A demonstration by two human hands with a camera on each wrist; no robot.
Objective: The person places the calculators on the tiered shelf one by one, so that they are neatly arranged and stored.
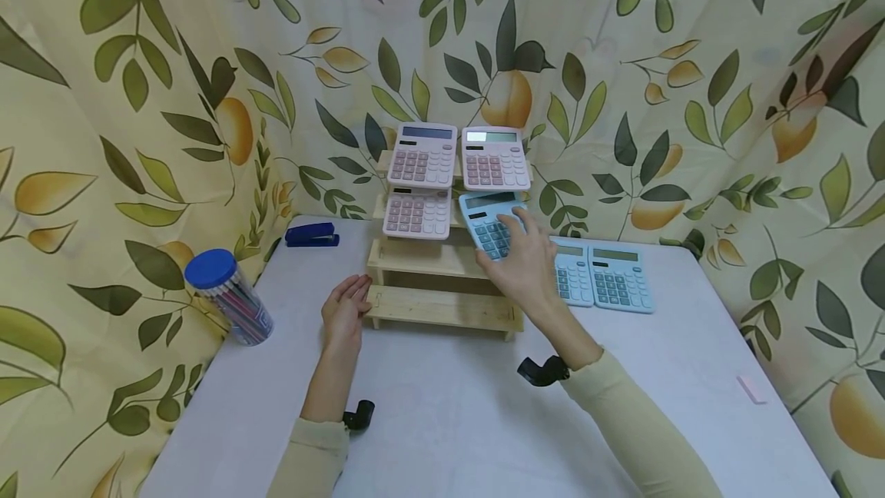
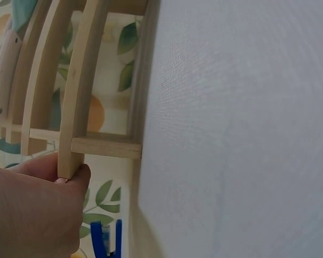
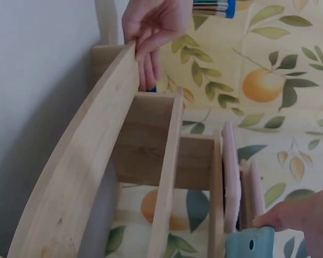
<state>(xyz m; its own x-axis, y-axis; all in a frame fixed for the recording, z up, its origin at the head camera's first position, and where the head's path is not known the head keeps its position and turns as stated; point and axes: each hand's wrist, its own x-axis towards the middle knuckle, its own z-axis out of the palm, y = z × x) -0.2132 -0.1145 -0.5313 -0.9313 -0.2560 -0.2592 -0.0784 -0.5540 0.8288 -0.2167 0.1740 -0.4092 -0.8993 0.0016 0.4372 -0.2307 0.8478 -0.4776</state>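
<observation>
A stepped wooden rack (image 1: 445, 308) stands on the table. My left hand (image 1: 342, 317) grips the left end of its lowest board; in the left wrist view, the thumb and fingers pinch that board end. My right hand (image 1: 525, 263) holds a light blue calculator (image 1: 487, 225) by its right side, tilted on the second tier from the top. Left of it on that tier sits a pink calculator (image 1: 417, 215). Two more pink calculators, one at left (image 1: 422, 156) and one at right (image 1: 495, 160), lean on the top tier. The right wrist view shows only the blue calculator's edge (image 3: 250, 244).
Two blue calculators, one partly behind my right wrist (image 1: 574, 279) and one beside it (image 1: 621, 280), lie right of the rack. A dark blue stapler (image 1: 311, 235) and a blue-lidded jar of pens (image 1: 238, 306) stand left. A small pink block (image 1: 752, 389) lies near the right edge.
</observation>
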